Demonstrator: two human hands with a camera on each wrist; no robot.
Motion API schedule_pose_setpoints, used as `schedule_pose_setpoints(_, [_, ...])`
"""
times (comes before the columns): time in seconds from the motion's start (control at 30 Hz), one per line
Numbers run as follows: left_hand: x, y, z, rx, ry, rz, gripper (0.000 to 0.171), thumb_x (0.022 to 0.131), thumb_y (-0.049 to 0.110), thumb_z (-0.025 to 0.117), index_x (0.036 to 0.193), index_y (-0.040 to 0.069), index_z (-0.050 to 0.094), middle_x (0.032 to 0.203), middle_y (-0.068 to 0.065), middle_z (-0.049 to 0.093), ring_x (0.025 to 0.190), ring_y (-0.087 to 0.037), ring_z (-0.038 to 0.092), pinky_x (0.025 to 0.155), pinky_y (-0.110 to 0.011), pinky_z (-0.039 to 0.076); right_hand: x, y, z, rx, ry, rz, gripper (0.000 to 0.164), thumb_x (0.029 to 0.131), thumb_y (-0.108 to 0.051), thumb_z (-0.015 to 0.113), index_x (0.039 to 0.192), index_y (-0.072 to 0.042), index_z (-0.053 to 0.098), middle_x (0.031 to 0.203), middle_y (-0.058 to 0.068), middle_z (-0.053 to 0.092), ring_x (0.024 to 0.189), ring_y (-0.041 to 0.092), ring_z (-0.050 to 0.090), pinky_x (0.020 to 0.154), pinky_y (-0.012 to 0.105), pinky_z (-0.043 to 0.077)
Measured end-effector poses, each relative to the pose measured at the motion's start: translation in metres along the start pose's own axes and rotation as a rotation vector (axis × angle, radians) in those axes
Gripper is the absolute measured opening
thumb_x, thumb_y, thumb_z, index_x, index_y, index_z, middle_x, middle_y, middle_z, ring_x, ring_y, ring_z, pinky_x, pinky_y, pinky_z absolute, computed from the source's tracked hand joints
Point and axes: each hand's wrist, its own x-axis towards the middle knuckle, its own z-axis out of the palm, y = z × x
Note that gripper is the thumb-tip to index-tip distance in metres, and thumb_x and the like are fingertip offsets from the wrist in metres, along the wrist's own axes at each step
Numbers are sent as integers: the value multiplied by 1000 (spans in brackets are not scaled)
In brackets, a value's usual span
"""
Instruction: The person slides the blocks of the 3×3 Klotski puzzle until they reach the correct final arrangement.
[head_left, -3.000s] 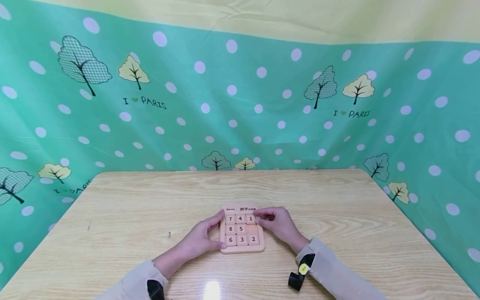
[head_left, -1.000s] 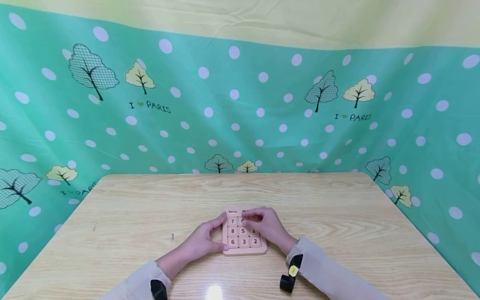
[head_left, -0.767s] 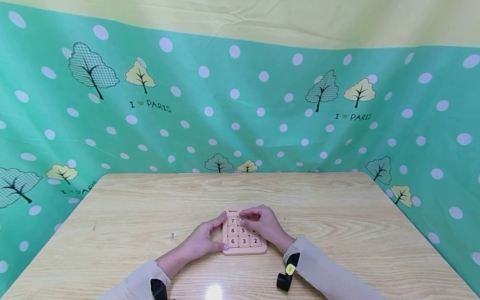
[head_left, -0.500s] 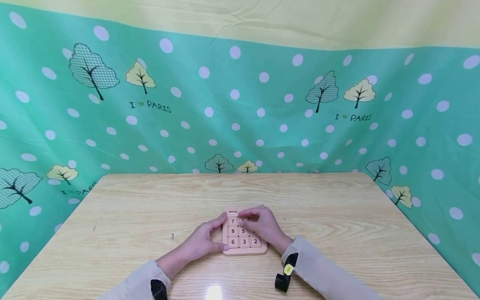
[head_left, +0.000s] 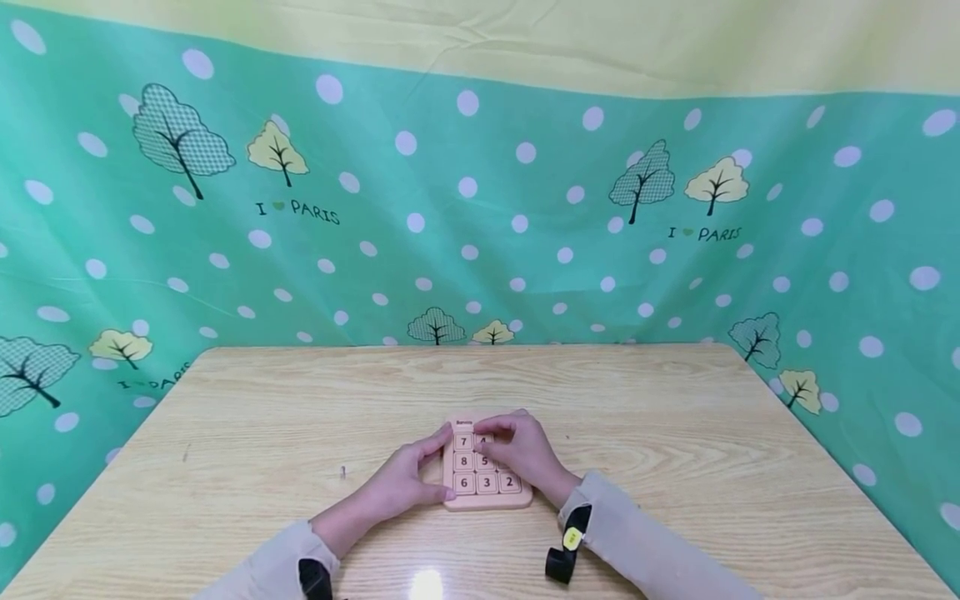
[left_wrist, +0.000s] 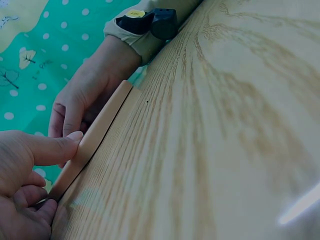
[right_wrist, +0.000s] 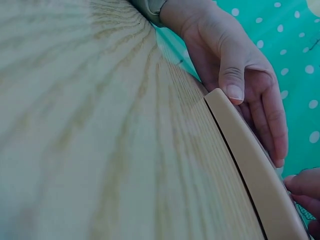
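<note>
A peach-coloured number sliding puzzle [head_left: 491, 502] lies on the table, its numbered tiles in three rows. My left hand [head_left: 401, 477] grips its left side, thumb at the near corner and index fingertip near the far one. In the left wrist view the thumb presses against the puzzle's side [left_wrist: 102, 127]. My right hand [head_left: 525, 450] is over the puzzle's upper right, index finger and thumb at the far and near edges of the 4 tile [head_left: 483, 440]. The 7 tile [head_left: 463, 442] sits beside it. This hand hides the top right slot and the 1 tile.
The wood-grain table [head_left: 300, 417] stretches out around the puzzle. Behind it hangs a green dotted curtain [head_left: 375, 250] with tree prints. Black wrist straps [head_left: 576, 521] with camera mounts sit over both light sleeves [head_left: 637, 533].
Three seconds ago the 1 tile was top right, above a gap; one second ago it was in the middle row. My right hand has shifted left to the 4 tile. The left hand keeps its grip.
</note>
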Motion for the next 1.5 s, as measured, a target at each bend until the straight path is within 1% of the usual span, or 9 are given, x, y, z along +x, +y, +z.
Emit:
schedule_pose_setpoints(0.23, [-1, -2, 0, 22, 2, -9, 91, 72, 14, 79, 144, -4, 28, 152, -17, 23, 139, -31, 25, 112, -38, 15, 0, -1, 3, -6, 8, -1, 23, 76, -12, 76, 99, -14, 74, 98, -5, 68, 90, 13, 48, 79, 26, 41])
schedule_pose_setpoints(0.4, [0, -3, 0, 24, 4, -2, 91, 71, 14, 79, 144, -4, 28, 152, -17, 23, 139, -32, 25, 112, -40, 15, 0, -3, 3, -12, 8, 5, 22, 77, -12, 76, 98, -14, 74, 97, -5, 67, 90, 13, 47, 79, 26, 41])
schedule_pose_setpoints(0.7, [-1, -4, -1, 32, -5, 1, 91, 72, 16, 80, 144, -4, 28, 152, -16, 23, 139, -30, 24, 112, -39, 15, 0, -5, 3, -51, -2, 7, 19, 77, -11, 76, 96, -14, 75, 94, -5, 68, 85, 13, 47, 73, 23, 41])
schedule_pose_setpoints(0.8, [-1, -4, -2, 31, -5, 1, 91, 72, 16, 79, 144, -4, 28, 152, -16, 23, 139, -30, 24, 113, -39, 15, -1, -7, 1, -56, -6, 7, 19, 78, -10, 75, 97, -13, 74, 95, -4, 68, 86, 13, 48, 74, 23, 42])
schedule_pose_setpoints(1.03, [0, -5, -1, 28, -2, 0, 91, 71, 16, 80, 144, -4, 29, 152, -15, 23, 140, -30, 23, 113, -40, 14, -4, -7, -4, -61, -1, 26, 20, 79, -8, 73, 98, -13, 74, 100, -1, 67, 93, 15, 51, 79, 27, 44])
schedule_pose_setpoints(1.2, [-1, -6, 0, 28, -4, 4, 91, 71, 16, 80, 143, -5, 30, 152, -16, 23, 140, -30, 21, 114, -41, 12, -6, -4, -5, -69, 5, 26, 20, 78, -8, 74, 97, -14, 74, 100, -2, 67, 92, 15, 51, 79, 27, 43])
schedule_pose_setpoints(1.4, [-1, -4, 0, 23, -3, 0, 91, 70, 16, 80, 143, -4, 30, 152, -16, 23, 140, -30, 21, 113, -40, 12, -7, -2, -9, -60, 16, 36, 22, 77, -7, 74, 97, -14, 74, 102, -1, 67, 95, 16, 52, 85, 32, 43])
schedule_pose_setpoints(1.5, [-1, -3, 0, 23, -1, -1, 91, 70, 15, 80, 143, -5, 30, 152, -16, 23, 140, -30, 21, 113, -40, 12, -8, -2, -12, -63, 23, 42, 22, 76, -7, 74, 97, -14, 74, 101, -1, 68, 91, 15, 52, 82, 29, 43])
